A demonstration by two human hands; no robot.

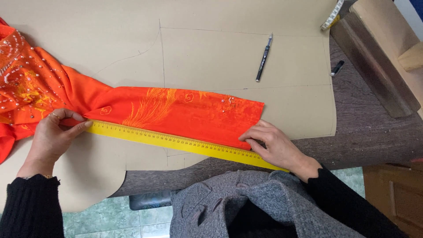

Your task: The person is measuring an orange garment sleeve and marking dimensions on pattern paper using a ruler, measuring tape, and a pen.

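An orange garment [176, 112] with gold print and beads lies across brown pattern paper [211, 57], one sleeve stretched to the right. Along the sleeve's lower edge lies a yellow ruler [176, 143]. My left hand [55, 136] pinches the ruler's left end against the cloth near the armpit. My right hand [273, 143] presses its fingers flat on the sleeve's cuff corner and on the ruler's right part.
A black pen [263, 58] lies on the paper at upper right. A small black marker [337, 68] rests on the dark wooden table [370, 128]. A yellow tape measure [332, 16] and a wooden block [374, 57] sit at the far right. Green floor tiles show below.
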